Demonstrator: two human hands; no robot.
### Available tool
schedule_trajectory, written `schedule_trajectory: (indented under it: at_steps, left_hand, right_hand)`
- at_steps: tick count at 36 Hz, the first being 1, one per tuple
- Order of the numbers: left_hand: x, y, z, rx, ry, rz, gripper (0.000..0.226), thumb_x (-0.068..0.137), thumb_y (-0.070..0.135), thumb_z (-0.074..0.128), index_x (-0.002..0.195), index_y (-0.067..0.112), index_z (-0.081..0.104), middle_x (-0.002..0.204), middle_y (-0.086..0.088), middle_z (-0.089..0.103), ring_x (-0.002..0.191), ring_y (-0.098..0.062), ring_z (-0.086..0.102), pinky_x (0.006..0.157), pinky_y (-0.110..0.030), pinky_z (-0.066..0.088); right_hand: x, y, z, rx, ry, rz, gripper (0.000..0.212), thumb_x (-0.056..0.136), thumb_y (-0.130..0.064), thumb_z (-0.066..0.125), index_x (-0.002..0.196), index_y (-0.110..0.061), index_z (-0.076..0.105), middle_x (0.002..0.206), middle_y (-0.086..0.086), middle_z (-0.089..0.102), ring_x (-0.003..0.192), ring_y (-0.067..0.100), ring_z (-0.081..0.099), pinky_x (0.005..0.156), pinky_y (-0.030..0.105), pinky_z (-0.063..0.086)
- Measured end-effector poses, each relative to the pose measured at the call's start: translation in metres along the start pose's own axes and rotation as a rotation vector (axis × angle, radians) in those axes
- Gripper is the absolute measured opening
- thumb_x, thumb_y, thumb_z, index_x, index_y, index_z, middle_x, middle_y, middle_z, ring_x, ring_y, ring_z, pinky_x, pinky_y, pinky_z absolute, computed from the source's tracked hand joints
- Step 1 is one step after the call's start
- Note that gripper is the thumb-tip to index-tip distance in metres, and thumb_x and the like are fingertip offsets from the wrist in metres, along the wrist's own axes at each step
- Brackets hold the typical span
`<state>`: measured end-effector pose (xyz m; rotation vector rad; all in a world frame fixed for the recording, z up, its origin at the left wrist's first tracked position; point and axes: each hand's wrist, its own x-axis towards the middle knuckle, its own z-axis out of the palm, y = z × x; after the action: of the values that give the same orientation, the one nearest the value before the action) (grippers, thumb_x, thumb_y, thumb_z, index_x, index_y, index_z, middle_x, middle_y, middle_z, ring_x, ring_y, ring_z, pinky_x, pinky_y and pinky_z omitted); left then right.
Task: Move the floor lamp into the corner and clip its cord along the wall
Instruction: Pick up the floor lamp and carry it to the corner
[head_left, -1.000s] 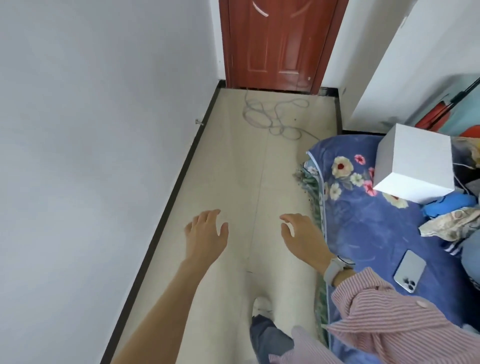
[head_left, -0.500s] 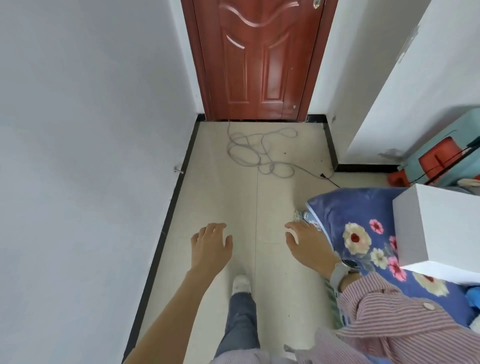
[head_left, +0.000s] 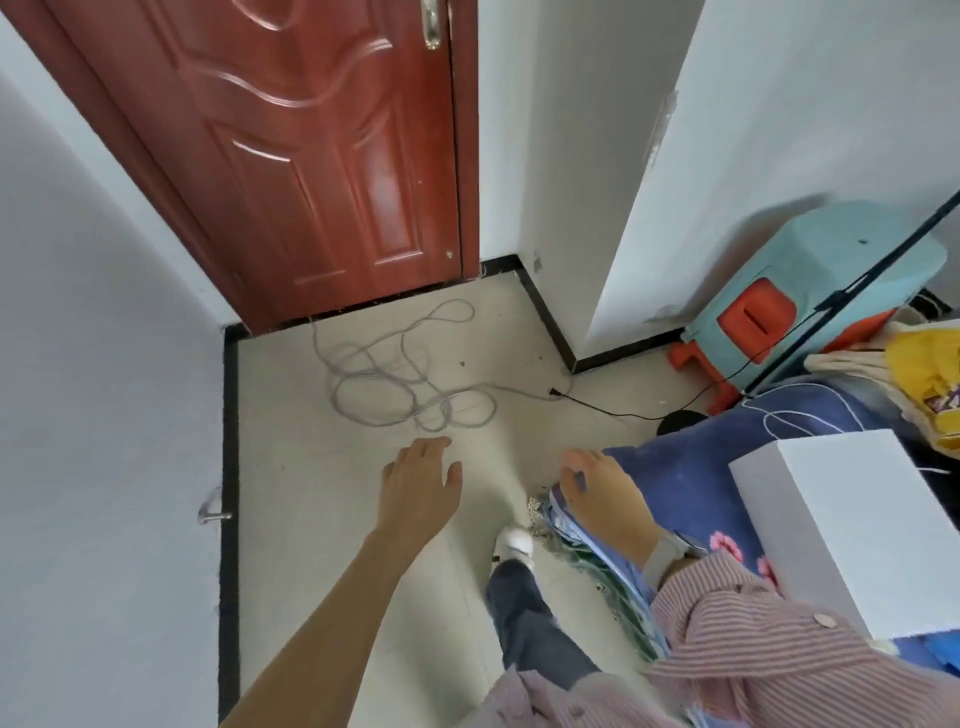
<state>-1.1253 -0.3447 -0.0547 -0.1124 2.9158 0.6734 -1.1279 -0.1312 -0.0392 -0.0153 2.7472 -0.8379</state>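
Bare and unclenched, the left hand (head_left: 418, 486) and right hand (head_left: 605, 493) hang over the floor, gripping nothing. Ahead, the grey cord (head_left: 400, 374) lies tangled by the red door (head_left: 291, 156); limp, light (take one strand). The lamp's black pole (head_left: 852, 291) runs off-frame.

Bare floor (head_left: 311, 493) open ahead, between left wall (head_left: 104, 415) and blue bedding (head_left: 691, 483) on the right. Blocked farther on by tangled grey cord (head_left: 395, 384) before a closed red door (head_left: 311, 156).
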Motion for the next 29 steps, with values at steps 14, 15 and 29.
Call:
schedule_trajectory:
  at_steps: [14, 15, 29]
  left_hand:
    - [0.308, 0.129, -0.002, 0.152, -0.155, 0.450, 0.030, 0.090, 0.023, 0.044, 0.116, 0.009, 0.052, 0.114, -0.010, 0.061, 0.100, -0.028, 0.055, 0.084, -0.041, 0.045]
    - [0.324, 0.139, -0.002, 0.160, -0.168, 0.482, 0.030, 0.090, 0.023, 0.044, 0.115, 0.009, 0.052, 0.112, -0.011, 0.061, 0.099, -0.029, 0.055, 0.083, -0.040, 0.045]
    - [0.485, 0.315, 0.045, 0.132, -0.438, 1.056, 0.036, 0.092, 0.026, 0.045, 0.126, 0.014, 0.047, 0.130, -0.005, 0.052, 0.114, -0.026, 0.051, 0.093, -0.037, 0.039]
  right_hand:
    - [0.242, 0.058, -0.098, 0.164, 0.202, 0.346, 0.032, 0.091, -0.013, 0.040, 0.119, -0.009, 0.055, 0.115, 0.016, 0.061, 0.104, 0.031, 0.056, 0.091, 0.039, 0.046]
    - [0.251, 0.062, -0.106, 0.173, 0.223, 0.370, 0.033, 0.091, -0.013, 0.041, 0.120, -0.008, 0.055, 0.118, 0.016, 0.061, 0.108, 0.031, 0.055, 0.095, 0.040, 0.044]
    - [0.308, 0.132, -0.188, 0.348, 0.651, 0.862, 0.029, 0.091, -0.016, 0.041, 0.115, -0.013, 0.057, 0.119, 0.010, 0.061, 0.108, 0.028, 0.055, 0.093, 0.038, 0.044]
